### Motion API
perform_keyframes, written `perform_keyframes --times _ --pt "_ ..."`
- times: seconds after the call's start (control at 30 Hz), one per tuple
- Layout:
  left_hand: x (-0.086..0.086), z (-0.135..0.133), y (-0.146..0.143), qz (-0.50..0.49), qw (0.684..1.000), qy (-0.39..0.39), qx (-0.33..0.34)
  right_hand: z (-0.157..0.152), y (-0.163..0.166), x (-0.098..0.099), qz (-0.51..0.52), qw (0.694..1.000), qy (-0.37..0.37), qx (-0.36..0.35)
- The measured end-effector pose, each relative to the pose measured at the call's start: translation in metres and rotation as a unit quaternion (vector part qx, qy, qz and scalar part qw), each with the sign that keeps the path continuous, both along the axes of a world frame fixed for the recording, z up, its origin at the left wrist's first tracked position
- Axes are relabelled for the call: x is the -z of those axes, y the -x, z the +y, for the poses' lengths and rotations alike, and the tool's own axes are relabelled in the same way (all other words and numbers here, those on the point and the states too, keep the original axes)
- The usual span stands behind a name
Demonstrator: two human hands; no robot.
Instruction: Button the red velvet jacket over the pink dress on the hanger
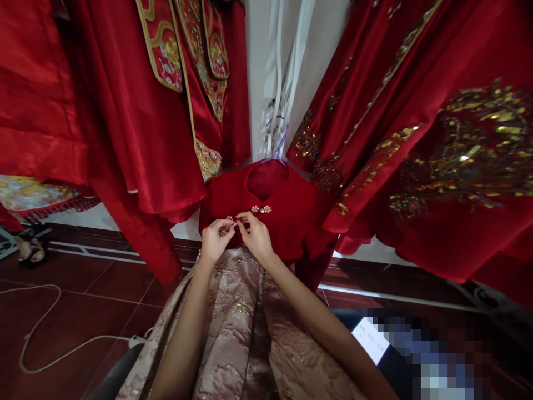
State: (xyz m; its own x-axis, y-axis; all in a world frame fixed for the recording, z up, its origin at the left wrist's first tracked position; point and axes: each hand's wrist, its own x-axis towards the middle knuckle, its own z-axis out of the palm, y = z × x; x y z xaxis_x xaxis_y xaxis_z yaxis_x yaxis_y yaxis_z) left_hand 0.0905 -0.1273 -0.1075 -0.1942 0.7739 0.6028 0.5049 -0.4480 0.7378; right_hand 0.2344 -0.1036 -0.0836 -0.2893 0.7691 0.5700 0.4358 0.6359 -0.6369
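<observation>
A dark red velvet dress top hangs on a purple hanger, with a pale pink brocade skirt spreading below it. My left hand and my right hand meet at the front of the top, fingers pinched on a small pearl clasp. A second pearl clasp sits fastened a little higher to the right.
Red satin robes with gold embroidery hang at left and right. A white cable loops over the dark red tiled floor. A pair of shoes stands at far left. A blurred-out paper lies at lower right.
</observation>
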Motion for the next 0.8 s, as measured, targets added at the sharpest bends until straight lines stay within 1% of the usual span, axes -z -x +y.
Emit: perform_keyframes --times 0.1,0.17,0.23,0.3,0.33,0.4,0.5,0.57,0.67,0.8 --pt "-0.004 0.003 0.008 0.012 0.998 0.024 0.05 0.003 0.0 0.002 0.021 0.999 0.014 -0.023" --pt "-0.001 0.001 0.011 -0.004 0.998 0.019 0.063 0.0 -0.005 0.006 0.054 0.996 0.047 -0.062" --pt "0.01 -0.006 0.013 -0.028 0.998 0.003 0.053 -0.009 -0.016 0.011 0.081 0.986 0.09 -0.112" --pt "0.025 -0.017 0.012 -0.029 0.999 0.007 0.043 -0.018 -0.031 0.018 0.082 0.979 0.124 -0.14" --pt "0.034 -0.023 0.011 -0.02 0.999 0.017 0.04 -0.023 -0.039 0.021 0.07 0.979 0.135 -0.138" --pt "0.05 -0.033 0.006 0.002 0.999 0.04 0.028 -0.028 -0.054 0.029 0.038 0.982 0.151 -0.109" --pt "0.066 -0.041 -0.001 0.013 0.998 0.061 -0.025 -0.028 -0.065 0.042 0.001 0.985 0.165 -0.055" --pt "0.07 -0.043 -0.006 0.028 0.995 0.07 -0.059 -0.027 -0.065 0.05 -0.015 0.986 0.163 -0.034" --pt "0.07 -0.043 -0.008 0.064 0.992 0.079 -0.076 -0.028 -0.059 0.061 -0.051 0.986 0.158 -0.022" --pt "0.068 -0.043 -0.009 0.066 0.989 0.073 -0.108 -0.035 -0.054 0.071 -0.113 0.985 0.128 0.02"
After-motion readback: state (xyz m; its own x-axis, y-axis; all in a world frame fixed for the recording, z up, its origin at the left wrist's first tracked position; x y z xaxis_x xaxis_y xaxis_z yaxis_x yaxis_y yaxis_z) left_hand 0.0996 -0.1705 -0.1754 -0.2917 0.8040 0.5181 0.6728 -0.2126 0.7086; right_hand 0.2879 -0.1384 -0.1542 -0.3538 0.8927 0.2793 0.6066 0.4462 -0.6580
